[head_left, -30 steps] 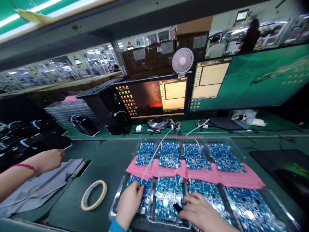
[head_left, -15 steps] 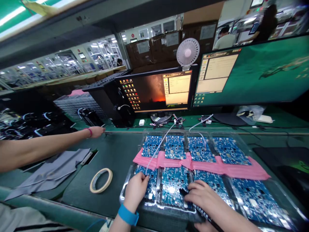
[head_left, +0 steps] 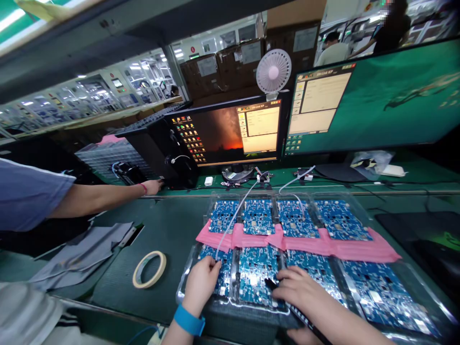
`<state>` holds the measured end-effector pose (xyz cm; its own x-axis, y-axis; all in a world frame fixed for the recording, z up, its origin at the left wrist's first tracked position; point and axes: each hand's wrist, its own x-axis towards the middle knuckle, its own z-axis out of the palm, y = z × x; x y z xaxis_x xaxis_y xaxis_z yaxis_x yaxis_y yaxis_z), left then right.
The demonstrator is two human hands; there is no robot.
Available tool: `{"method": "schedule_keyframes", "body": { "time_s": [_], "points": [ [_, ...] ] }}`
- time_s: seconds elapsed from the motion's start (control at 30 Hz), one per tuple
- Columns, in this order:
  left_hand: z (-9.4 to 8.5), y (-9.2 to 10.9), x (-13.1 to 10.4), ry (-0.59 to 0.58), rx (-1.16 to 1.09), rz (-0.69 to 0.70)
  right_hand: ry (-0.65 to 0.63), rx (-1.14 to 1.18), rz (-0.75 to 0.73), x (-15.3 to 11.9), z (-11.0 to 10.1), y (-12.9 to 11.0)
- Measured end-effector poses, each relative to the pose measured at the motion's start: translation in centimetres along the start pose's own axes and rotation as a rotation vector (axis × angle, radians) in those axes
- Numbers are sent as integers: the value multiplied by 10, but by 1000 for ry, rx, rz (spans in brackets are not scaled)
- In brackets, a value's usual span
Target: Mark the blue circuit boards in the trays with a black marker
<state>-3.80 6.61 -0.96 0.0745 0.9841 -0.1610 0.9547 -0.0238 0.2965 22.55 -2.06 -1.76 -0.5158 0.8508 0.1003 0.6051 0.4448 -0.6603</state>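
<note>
A clear tray (head_left: 182, 287) holds two rows of blue circuit boards (head_left: 257, 273), with a pink sheet (head_left: 323, 245) lying between the rows. My left hand (head_left: 200, 283) rests on the near left board, its fingertips pinching the end of a white cable (head_left: 233, 218) that runs back toward the monitors. My right hand (head_left: 299, 288) lies on the neighbouring boards and grips a black plug (head_left: 270, 283); its black cable (head_left: 304, 318) trails under my wrist.
A co-worker's arm reaches in from the left, the hand (head_left: 153, 187) at a black device by the small monitor (head_left: 230, 134). A tape roll (head_left: 149, 269) and grey cloth (head_left: 79, 254) lie left of the tray. A large monitor (head_left: 377, 96) and fan (head_left: 273, 72) stand behind.
The co-worker's arm has stretched from the grey cloth to the back of the bench. My hands stay on the near boards.
</note>
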Motion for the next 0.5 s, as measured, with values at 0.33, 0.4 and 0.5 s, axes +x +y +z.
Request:
{"method": "schedule_keyframes", "body": {
  "time_s": [0.33, 0.4, 0.5],
  "points": [
    [2, 2, -1, 18, 118, 134, -37, 28, -27, 0, -3, 3],
    [1, 4, -2, 48, 145, 177, -48, 30, -30, -1, -4, 2],
    [-1, 8, -5, 71, 178, 183, -28, 2, -40, -3, -4, -1]
  ]
}}
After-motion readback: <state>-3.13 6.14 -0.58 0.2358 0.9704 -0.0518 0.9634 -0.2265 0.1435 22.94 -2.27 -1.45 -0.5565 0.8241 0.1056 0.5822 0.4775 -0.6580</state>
